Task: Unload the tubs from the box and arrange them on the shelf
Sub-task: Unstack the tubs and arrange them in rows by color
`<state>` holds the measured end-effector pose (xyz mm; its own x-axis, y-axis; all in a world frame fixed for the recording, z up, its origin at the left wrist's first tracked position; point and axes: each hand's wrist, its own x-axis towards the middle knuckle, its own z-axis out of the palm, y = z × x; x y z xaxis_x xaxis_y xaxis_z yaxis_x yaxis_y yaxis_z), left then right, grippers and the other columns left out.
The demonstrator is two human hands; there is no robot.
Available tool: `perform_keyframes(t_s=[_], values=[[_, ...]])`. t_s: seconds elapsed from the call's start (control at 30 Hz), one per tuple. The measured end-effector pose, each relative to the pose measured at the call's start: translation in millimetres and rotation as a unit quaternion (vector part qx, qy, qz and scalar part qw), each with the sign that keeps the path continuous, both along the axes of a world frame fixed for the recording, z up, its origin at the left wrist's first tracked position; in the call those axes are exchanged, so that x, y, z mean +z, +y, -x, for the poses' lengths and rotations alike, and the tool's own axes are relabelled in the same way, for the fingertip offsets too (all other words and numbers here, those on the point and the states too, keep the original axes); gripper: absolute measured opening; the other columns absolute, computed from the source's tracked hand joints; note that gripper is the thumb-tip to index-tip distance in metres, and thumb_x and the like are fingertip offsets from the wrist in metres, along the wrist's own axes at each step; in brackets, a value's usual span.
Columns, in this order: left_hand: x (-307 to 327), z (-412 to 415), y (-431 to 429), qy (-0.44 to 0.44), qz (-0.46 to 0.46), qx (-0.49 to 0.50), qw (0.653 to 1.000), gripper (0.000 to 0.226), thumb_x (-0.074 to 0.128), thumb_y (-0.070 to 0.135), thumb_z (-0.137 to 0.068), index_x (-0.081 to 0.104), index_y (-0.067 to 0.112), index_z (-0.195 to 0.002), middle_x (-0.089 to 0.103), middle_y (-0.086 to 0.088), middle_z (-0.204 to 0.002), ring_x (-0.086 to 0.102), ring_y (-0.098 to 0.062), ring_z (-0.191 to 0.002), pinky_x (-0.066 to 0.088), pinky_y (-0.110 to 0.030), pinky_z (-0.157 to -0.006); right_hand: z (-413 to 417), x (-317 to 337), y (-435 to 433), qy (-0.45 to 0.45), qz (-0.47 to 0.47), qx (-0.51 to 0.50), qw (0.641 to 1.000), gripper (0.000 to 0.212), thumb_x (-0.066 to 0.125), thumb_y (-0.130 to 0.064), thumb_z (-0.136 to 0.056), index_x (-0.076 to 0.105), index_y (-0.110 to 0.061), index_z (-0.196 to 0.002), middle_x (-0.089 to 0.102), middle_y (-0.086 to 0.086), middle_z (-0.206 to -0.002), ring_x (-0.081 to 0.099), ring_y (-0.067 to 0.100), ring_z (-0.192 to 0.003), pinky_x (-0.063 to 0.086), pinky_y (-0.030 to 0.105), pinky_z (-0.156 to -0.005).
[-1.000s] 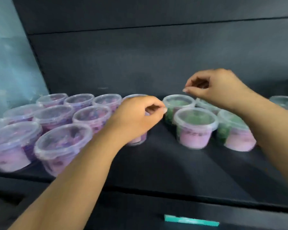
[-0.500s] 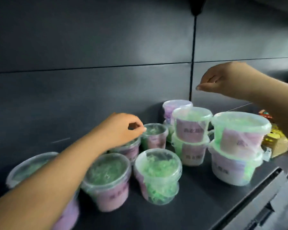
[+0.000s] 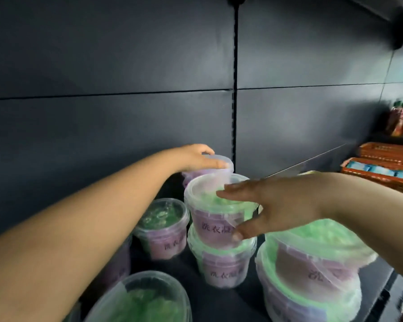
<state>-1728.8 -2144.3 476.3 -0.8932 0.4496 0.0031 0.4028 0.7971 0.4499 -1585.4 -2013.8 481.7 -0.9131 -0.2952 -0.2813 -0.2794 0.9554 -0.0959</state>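
The dark grey back panel (image 3: 102,66) filled most of our view. A slotted upright (image 3: 235,112) split it and ran down just behind our left hand (image 3: 196,158). Below both hands lay the dark shelf deck (image 3: 221,303). One bare strip of it showed between the stacks under our right hand (image 3: 282,205), and its front edge ran off diagonally below and right of that wrist.

Under our right forearm a two-high stack (image 3: 312,293) of green-filled tubs stood close to that edge; blur hid whether its upper tub sat square. Under our left forearm the nearest tub (image 3: 140,300) was cut off by the bottom of the view.

Our right hand gripped the top tub (image 3: 207,219), fingers laid over its clear lid and thumb pressed on its labelled wall. That tub sat on a lower tub (image 3: 223,270). Left of this grip, just beside the pair, stood a single tub (image 3: 161,228).

Our left hand held the rear tub (image 3: 221,160) by its lid, thumb along the near rim and fingers curled over the far rim. This tub stood near the panel, its rim just behind the top tub's. Above both grips the bay stood open.

Right of our right wrist, orange packs (image 3: 382,166) lay on the neighbouring shelf.
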Motion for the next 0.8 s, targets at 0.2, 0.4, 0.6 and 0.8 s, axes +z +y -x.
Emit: perform_keyframes(t_s=[0.2,0.4,0.6,0.8], values=[[-8.3,14.1,3.4,-0.043,-0.039,0.008,0.998,0.057,0.064,0.052,-0.077,0.052,0.027,-0.127,0.048,0.004,-0.128,0.048,-0.015,-0.113,0.043,-0.030,-0.095,1.3,2.9,-7.6,0.127,-0.028,0.010,0.991,0.058,0.050,-0.059,-0.080,0.041,-0.039,-0.133,0.058,-0.006,-0.123,0.050,0.014,-0.109,0.041,0.026,-0.090],[-9.4,15.7,-23.1,-0.055,-0.107,0.000,0.993,0.023,0.072,0.037,-0.075,0.071,0.025,-0.095,0.069,-0.005,-0.107,0.063,-0.020,-0.092,0.051,-0.040,-0.093,7.1,3.3,-4.9,0.175,-0.041,0.004,0.984,0.052,0.056,-0.053,-0.081,0.046,-0.041,-0.130,0.056,-0.012,-0.126,0.041,0.004,-0.087,0.027,0.017,-0.072],[-21.2,11.7,-34.2,-0.046,-0.156,-0.017,0.986,0.030,0.069,0.033,-0.080,0.068,0.022,-0.108,0.064,0.010,-0.088,0.052,-0.006,-0.068,0.043,-0.014,-0.058,5.8,2.3,-2.4,0.161,-0.002,0.000,0.987,0.053,0.060,-0.055,-0.076,0.050,-0.042,-0.127,0.059,-0.017,-0.115,0.046,-0.001,-0.079,0.032,0.014,-0.069],[-25.2,14.2,-28.0,-0.070,-0.135,-0.006,0.988,0.043,0.065,0.042,-0.080,0.055,0.028,-0.120,0.049,0.008,-0.113,0.054,-0.016,-0.095,0.050,-0.033,-0.084,7.3,-0.3,3.0,0.160,0.068,-0.020,0.985,0.054,0.068,-0.054,-0.068,0.057,-0.042,-0.120,0.041,-0.026,-0.052,0.039,-0.030,-0.059,0.035,0.001,-0.060]])
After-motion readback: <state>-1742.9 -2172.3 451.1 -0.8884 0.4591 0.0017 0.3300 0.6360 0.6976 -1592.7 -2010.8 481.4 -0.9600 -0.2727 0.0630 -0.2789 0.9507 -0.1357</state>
